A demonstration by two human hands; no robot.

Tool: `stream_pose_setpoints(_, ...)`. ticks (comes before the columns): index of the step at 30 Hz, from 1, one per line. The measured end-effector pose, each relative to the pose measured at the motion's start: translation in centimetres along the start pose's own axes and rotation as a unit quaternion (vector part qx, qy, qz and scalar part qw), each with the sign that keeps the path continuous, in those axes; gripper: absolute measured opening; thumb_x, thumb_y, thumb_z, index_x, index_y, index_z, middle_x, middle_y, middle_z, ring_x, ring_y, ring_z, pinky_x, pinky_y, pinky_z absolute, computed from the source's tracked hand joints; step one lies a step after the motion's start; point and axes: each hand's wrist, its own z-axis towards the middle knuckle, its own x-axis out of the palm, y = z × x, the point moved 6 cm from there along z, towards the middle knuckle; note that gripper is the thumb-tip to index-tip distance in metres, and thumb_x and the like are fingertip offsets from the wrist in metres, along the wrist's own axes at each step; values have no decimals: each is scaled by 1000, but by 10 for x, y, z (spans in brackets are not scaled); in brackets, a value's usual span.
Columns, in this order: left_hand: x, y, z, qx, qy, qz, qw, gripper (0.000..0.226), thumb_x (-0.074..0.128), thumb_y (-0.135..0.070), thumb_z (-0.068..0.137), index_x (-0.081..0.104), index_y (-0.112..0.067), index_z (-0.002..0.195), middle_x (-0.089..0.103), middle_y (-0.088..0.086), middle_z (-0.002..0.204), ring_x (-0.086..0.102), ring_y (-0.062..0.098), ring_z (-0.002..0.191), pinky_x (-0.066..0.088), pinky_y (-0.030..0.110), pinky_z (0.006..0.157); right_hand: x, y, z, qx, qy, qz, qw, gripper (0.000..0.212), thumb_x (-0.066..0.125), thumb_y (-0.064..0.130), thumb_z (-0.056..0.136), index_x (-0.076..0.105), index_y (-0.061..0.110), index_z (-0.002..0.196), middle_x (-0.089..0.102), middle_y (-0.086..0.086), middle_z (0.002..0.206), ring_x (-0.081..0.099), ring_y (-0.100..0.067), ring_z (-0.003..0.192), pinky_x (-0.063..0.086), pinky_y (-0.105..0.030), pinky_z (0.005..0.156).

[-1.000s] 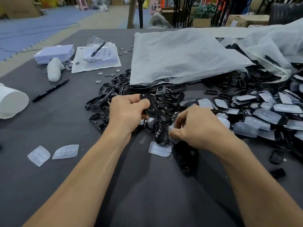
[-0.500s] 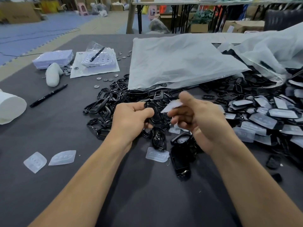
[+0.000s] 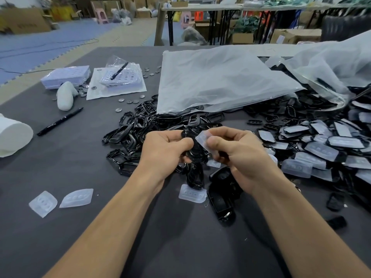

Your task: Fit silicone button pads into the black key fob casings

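Where the grey table [image 3: 60, 169] fills the near view, it carries a heap of black casings [image 3: 136, 125] at the middle, a wide clear bag [image 3: 216, 81] lying flat behind them, and a spread of casings with pale pads already laid on them [image 3: 321, 149] at the right. A pen [image 3: 60, 121], a white roll [image 3: 12, 137] and small round metal discs [image 3: 128, 101] lie to the left, and two loose pads [image 3: 43, 203] sit near the left forearm. Beyond the table are blue floor mats [image 3: 40, 41], cardboard boxes [image 3: 24, 21] and long tables on black legs [image 3: 220, 9]. The left hand [image 3: 166, 149] is curled round one black casing [image 3: 192, 151], thumb on top, holding it above the heap. The right hand [image 3: 241, 155] pinches a translucent pad [image 3: 203, 140] between thumb and forefinger, the other fingers bent in under it. The pad's edge lies against the held casing, just beside the left thumb; whether it is seated in the opening cannot be told. Another pad [image 3: 192, 193] lies flat on the table below both hands, next to a larger black shell [image 3: 220, 201].
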Motion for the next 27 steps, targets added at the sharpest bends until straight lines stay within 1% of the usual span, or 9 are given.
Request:
stream_pose_setpoints(2, 1, -1, -1, 1, 0, -1, 1000, 34, 71, 2, 88, 82, -21, 65, 73, 0, 63, 60, 10, 51, 52, 20, 50, 0, 0, -1, 2, -5, 6, 1000, 14, 73, -1, 87, 78, 11, 84, 58, -1, 59, 42, -10, 49, 39, -17, 50)
stream_pose_setpoints(4, 1, -1, -1, 1, -2, -3, 1000, 35, 71, 3, 88, 82, -22, 64, 73, -1, 62, 59, 9, 50, 52, 20, 50, 0, 0, -1, 2, -5, 13, 1000, 14, 72, -3, 87, 77, 10, 84, 60, -1, 59, 39, -10, 47, 37, -15, 46)
stream_pose_setpoints(8, 1, -1, -2, 2, 7, -3, 1000, 28, 71, 1, 89, 83, -17, 72, 75, 5, 68, 59, 12, 51, 52, 23, 50, 5, -1, -1, 1, 19, -4, 1000, 34, 60, -11, 90, 82, 14, 81, 65, 2, 62, 39, -10, 52, 36, -17, 50)
stream_pose_setpoints(10, 0, -1, -1, 5, 2, 0, 1000, 27, 72, 0, 89, 83, -18, 72, 75, 5, 68, 60, 13, 52, 53, 24, 51, 9, -2, -1, 3, 36, -29, 999, 46, 53, -12, 92, 83, 20, 77, 70, 3, 67, 47, -6, 52, 40, -15, 51)
stream_pose_setpoints(12, -2, -1, 0, 7, -4, 3, 1000, 27, 73, -1, 89, 83, -18, 72, 75, 5, 68, 61, 13, 54, 54, 23, 52, 11, -2, -1, 3, 42, -43, 998, 50, 51, -11, 93, 82, 23, 72, 72, 5, 70, 52, -1, 53, 41, -15, 53)
stream_pose_setpoints(14, -2, 0, 0, 7, -4, 2, 1000, 26, 73, -1, 89, 84, -19, 74, 77, 6, 72, 64, 13, 56, 55, 23, 53, 10, -2, -1, 4, 41, -48, 998, 43, 57, -5, 93, 80, 23, 70, 70, 5, 70, 55, -1, 58, 41, -17, 57)
stream_pose_setpoints(17, 0, 1, 0, 5, 3, -4, 1000, 24, 72, -2, 89, 85, -20, 80, 79, 9, 78, 67, 14, 61, 55, 23, 54, 8, 1, -3, -4, 43, -35, 998, 30, 68, -2, 87, 75, 20, 69, 68, 4, 68, 58, 0, 58, 44, -14, 56)
stream_pose_setpoints(22, 0, 0, 0, 2, 3, -6, 1000, 24, 72, -2, 90, 85, -20, 81, 80, 9, 80, 67, 15, 62, 55, 22, 54, 6, 4, -4, -15, 27, 18, 999, 22, 74, -7, 83, 71, 14, 75, 64, 4, 63, 53, -3, 52, 43, -12, 54)
stream_pose_setpoints(27, 0, 1, -1, -1, 0, -10, 1000, 25, 72, -1, 90, 84, -19, 79, 80, 10, 80, 67, 15, 61, 56, 23, 54, 2, 6, -4, -18, -3, 64, 998, 21, 78, -8, 79, 73, 11, 78, 65, 1, 63, 57, -5, 52, 48, -14, 56)
